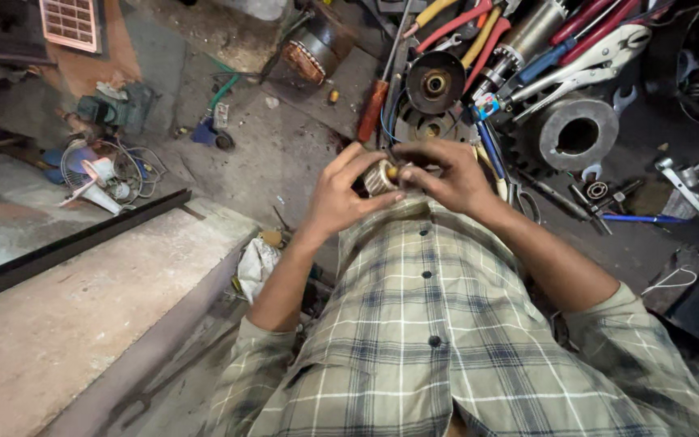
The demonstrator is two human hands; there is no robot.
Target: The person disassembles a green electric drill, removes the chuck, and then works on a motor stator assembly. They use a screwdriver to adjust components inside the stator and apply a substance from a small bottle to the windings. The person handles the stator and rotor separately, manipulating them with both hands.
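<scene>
Both hands meet over the checked shirt, low at the chest: the left hand point(341, 194) cups a small ridged pale metal cylinder with a brass-coloured end point(383, 176), while the right hand point(446, 174) pinches that end with its fingertips. I'd judge the work mid-way; the piece is held, not set down. Beyond lie a dark round motor housing point(434, 82), red-handled pliers point(456, 24) and an orange-handled screwdriver point(372, 109), crowding the floor.

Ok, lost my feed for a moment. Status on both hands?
Left hand and right hand both in a grip on small pale ribbed metal rotor. Orange-handled screwdriver lies just beyond. Nothing blocking.
</scene>
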